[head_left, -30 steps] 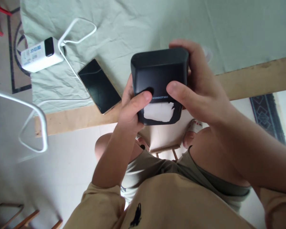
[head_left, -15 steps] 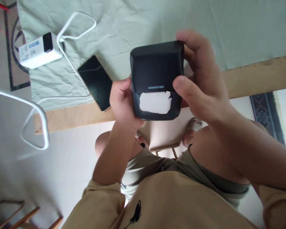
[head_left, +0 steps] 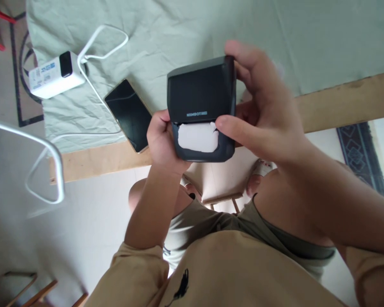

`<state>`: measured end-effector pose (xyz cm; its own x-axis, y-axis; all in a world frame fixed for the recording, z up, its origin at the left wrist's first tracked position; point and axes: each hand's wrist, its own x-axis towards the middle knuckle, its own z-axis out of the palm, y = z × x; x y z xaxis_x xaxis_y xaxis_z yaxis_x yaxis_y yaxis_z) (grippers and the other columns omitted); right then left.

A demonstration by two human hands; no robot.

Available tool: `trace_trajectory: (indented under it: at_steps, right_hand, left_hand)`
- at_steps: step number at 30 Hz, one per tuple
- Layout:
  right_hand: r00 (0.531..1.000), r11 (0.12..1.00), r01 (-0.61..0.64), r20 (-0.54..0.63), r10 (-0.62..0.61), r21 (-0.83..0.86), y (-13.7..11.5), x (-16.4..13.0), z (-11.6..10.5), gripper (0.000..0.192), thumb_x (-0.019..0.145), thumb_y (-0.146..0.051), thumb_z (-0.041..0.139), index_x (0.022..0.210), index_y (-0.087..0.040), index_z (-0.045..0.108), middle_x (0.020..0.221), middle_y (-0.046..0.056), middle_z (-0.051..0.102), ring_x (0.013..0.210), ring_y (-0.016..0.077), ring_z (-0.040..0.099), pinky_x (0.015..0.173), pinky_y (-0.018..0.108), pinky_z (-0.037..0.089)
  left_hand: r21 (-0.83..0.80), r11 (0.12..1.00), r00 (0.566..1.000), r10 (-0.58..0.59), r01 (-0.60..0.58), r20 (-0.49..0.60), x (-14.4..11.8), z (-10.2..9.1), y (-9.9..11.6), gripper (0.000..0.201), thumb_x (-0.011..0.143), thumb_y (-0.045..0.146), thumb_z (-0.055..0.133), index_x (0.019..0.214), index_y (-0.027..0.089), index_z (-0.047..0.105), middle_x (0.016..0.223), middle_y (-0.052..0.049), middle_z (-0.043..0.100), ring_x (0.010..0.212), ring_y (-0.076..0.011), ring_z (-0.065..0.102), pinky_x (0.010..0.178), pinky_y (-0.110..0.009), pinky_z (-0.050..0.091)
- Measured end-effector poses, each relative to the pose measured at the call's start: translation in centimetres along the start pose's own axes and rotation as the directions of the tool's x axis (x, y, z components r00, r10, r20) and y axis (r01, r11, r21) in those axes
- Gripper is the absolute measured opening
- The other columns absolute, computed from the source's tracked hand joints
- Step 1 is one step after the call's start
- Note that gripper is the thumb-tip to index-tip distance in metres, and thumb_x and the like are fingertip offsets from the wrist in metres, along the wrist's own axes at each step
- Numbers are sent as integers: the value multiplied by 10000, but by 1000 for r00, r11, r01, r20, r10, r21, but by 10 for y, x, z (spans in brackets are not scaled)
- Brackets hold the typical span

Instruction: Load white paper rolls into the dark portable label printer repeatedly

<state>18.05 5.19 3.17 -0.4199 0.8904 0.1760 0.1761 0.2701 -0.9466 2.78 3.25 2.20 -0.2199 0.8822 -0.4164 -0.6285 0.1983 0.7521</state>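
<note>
Between my two hands is a dark label printer [head_left: 200, 91] marked NIIMBOT, raised above the table's front edge. A torn-edged white label patch [head_left: 197, 137] covers part of its lower face. My left hand [head_left: 164, 143] is wrapped round the printer's lower left side, its thumb on the edge. On the other side, my right hand [head_left: 265, 102] grips the printer, with fingers at the top right corner and the thumb at the patch's upper right end. The undersides of the printer and some fingers are hidden.
A phone [head_left: 128, 115] with a dark screen lies left of the printer on the pale green cloth [head_left: 323, 42]. Farther left sits a white power bank [head_left: 56, 74] with a white cable [head_left: 104, 27]. A wooden table edge [head_left: 342, 102] runs in front, and a stool [head_left: 220, 175] stands below.
The printer has shifted slightly left and its top face has tilted. My right thumb has slid down and left, from beside the logo to the label patch's corner.
</note>
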Motion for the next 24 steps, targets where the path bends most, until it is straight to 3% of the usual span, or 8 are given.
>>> trace_trajectory:
  at_steps: [4,7,10,12,14,16,20,24]
  right_hand:
    - [968,952,27,-228,-100,-304,-21,4,-9,399,826,-409,548,1185,-251,470,1277,-11,474,1040,122,559,522,161,421]
    - [896,911,97,-363,-255,-400,-23,8,-13,328,908,-498,344,1099,-279,496,1020,2,505,755,56,576,580,196,446]
    - [836,900,153,-433,-338,-408,-15,13,-15,407,919,-525,266,942,-224,537,784,17,495,714,76,570,649,234,480]
    - [867,876,119,-381,-321,-466,-13,15,-16,293,893,-440,415,836,-192,561,753,11,540,688,86,570,666,251,471]
    - [941,799,80,-218,-257,-596,-15,15,-19,150,808,-319,542,817,-182,605,784,5,612,635,93,557,637,267,443]
    - [990,686,64,-39,-135,-724,-21,13,-21,151,752,-270,559,856,-203,644,831,6,659,673,130,585,633,288,426]
    - [994,557,73,109,32,-828,-27,9,-24,161,770,-330,531,862,-239,627,910,8,653,833,208,606,629,313,420]
    - [988,528,19,96,119,-849,-24,8,-22,214,754,-390,561,924,-260,573,780,32,625,667,183,544,557,304,365]
  left_hand:
    - [-10,998,982,58,-57,177,-7,4,-1,256,825,348,434,714,160,568,851,-12,625,1228,-189,511,976,-253,469]
    - [19,1000,957,-16,11,290,-11,6,-4,173,811,290,484,794,161,597,797,-22,645,1184,-212,556,934,-273,499]
    - [26,1000,928,-11,2,372,-11,5,-5,181,826,259,482,905,161,612,763,-13,659,1082,-195,623,935,-269,496]
    - [53,999,931,-14,-6,365,-11,4,-5,197,834,270,473,917,160,614,764,-16,662,1062,-192,630,937,-265,490]
    - [96,995,935,-30,-4,353,-10,3,-6,189,828,259,481,932,172,613,765,-22,657,1076,-203,619,916,-264,491]
    - [122,992,931,-31,-14,364,-10,3,-6,182,817,235,496,959,197,603,766,-23,649,1063,-213,618,852,-258,500]
    - [96,994,913,7,-51,408,-11,4,-9,162,813,225,513,956,206,587,744,-26,629,853,-190,651,591,-217,453]
    - [123,990,922,19,-71,387,-13,7,-11,187,815,211,512,991,195,571,725,-16,610,606,-118,576,520,-212,392]
